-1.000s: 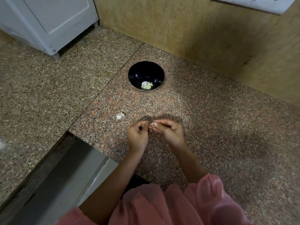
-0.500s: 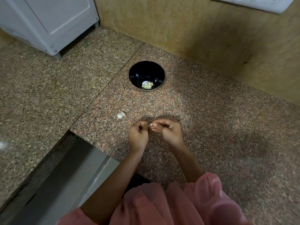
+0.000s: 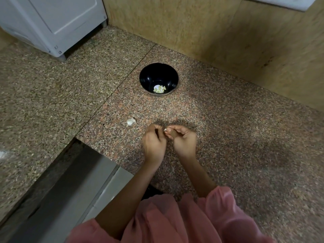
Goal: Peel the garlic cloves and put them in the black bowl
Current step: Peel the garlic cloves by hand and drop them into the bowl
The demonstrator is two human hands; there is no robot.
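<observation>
A black bowl [image 3: 158,74] stands on the speckled granite counter [image 3: 228,128], with several pale peeled cloves [image 3: 159,89] at its bottom. Below it, my right hand [image 3: 184,140] pinches a small garlic clove [image 3: 165,130] between thumb and fingertips; only a white tip shows. My left hand [image 3: 154,142] is right beside it with fingers curled, its fingertips at the clove. A piece of garlic in white skin [image 3: 130,122] lies on the counter to the left of my hands.
A tan wall [image 3: 219,32] backs the counter behind the bowl. A white appliance [image 3: 52,23] stands at the far left corner. The counter's edge drops to a grey ledge [image 3: 70,190] at lower left. Pink sleeves fill the bottom.
The hands stay together over the same spot, with small finger movements at the clove. A white tip of the clove now shows between the fingertips. Bowl and loose garlic piece have not moved.
</observation>
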